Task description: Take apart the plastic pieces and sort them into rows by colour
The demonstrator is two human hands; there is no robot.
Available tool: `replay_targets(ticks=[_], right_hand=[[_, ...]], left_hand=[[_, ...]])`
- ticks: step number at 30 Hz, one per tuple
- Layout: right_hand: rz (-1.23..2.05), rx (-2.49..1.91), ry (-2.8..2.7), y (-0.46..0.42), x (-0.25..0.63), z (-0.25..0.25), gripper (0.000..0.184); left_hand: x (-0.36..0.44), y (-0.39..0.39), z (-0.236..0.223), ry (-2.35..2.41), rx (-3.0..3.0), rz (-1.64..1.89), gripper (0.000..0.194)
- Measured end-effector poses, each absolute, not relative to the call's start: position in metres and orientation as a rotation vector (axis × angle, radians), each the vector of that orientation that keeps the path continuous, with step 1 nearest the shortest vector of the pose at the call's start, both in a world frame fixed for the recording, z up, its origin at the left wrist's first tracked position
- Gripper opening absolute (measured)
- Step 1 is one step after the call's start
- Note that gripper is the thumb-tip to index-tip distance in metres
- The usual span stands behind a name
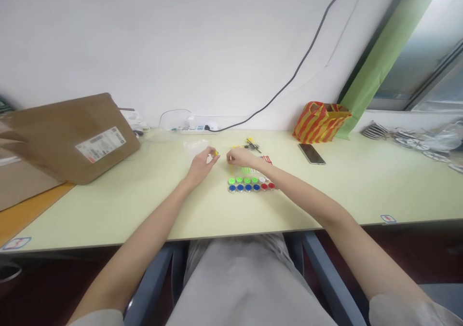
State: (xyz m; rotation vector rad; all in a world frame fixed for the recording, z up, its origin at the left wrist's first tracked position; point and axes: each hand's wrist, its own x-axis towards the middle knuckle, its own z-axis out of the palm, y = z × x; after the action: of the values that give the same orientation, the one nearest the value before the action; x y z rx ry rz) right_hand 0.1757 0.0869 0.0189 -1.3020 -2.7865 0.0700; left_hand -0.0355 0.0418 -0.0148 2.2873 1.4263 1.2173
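Note:
Between the thumb and fingers of my left hand (201, 165) is a small yellow piece (216, 153); its kind is too small to make out. My right hand (240, 156) is closed in a pinch just to the right, over the table, and whatever is in its fingertips is hidden. A thin yellow strip (231, 169) shows right below those fingers. Nearer to me stand rows of small round pieces with green tops (239, 180), blue tops (248, 187) and red tops (271, 185). Slim green and white pieces (249, 170) lie partly under my right wrist, with red ones (266, 159) beyond.
Black and yellow parts (253, 145) lie behind my right hand, and a clear plastic bag (193, 147) behind my left. A cardboard box (72, 138) leans at the left. A phone (311, 154) and a striped bag (320, 122) are at the right. A power strip (198, 130) sits against the wall.

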Motion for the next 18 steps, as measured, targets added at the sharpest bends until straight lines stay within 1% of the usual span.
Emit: replay_targets(ticks=[4,9,14,18], right_hand=[[0.133,-1.217,-2.795,0.088,0.180,0.015,0.019],[0.175,-1.146,-2.785,0.094,0.181,0.007,0.022],[0.209,-1.094,-2.797,0.094,0.186,0.009,0.021],[0.198,-1.095,-2.789,0.091,0.187,0.010,0.021]], left_hand=[[-0.043,0.048,-0.021,1.445,2.329,1.004,0.029],[-0.054,0.057,-0.029,1.544,2.329,0.752,0.023],[-0.058,0.061,-0.030,1.743,2.272,0.717,0.030],[-0.055,0.061,-0.030,1.798,2.263,0.726,0.030]])
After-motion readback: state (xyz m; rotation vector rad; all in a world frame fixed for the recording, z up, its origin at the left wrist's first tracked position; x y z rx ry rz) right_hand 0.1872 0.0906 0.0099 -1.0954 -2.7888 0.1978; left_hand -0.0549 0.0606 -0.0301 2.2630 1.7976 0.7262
